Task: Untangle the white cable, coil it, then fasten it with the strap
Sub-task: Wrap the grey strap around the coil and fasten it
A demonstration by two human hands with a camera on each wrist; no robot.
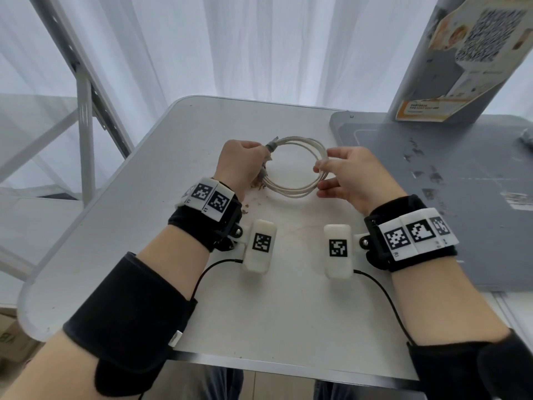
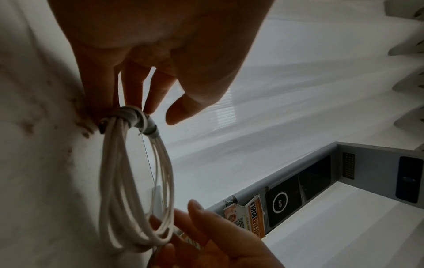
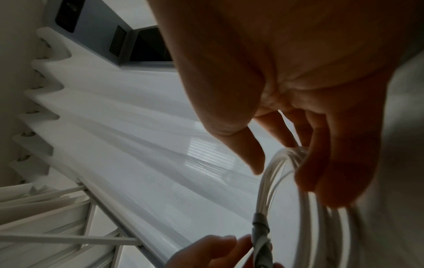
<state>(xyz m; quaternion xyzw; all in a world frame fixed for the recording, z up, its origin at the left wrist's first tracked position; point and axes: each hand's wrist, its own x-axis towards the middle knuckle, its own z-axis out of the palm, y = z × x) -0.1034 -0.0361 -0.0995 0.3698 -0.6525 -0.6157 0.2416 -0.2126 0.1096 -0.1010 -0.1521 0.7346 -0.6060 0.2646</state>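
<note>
Two hands hold one coil. My left hand grips the thin white cable wound into a round coil at the point where the grey fabric strap wraps the bundled turns; the fingers curl round that bound section, probably to keep the strap tight and the turns from springing apart. My right hand holds the opposite side of the coil, its fingers curled round the strands, which steadies the ring and keeps it flat and round. The coil hangs between both hands just above the white, lightly stained folding table, whose surface shows brown crumbs beside my left wrist. Judging by the wound strap, coiling is done and fastening is at or near its end; whether the strap's tip is secured I cannot tell. Outward: a grey machine base with scuffed paint lies to the right, its upright column bearing an orange-and-white printed label. Sheer white curtains close the background.
</note>
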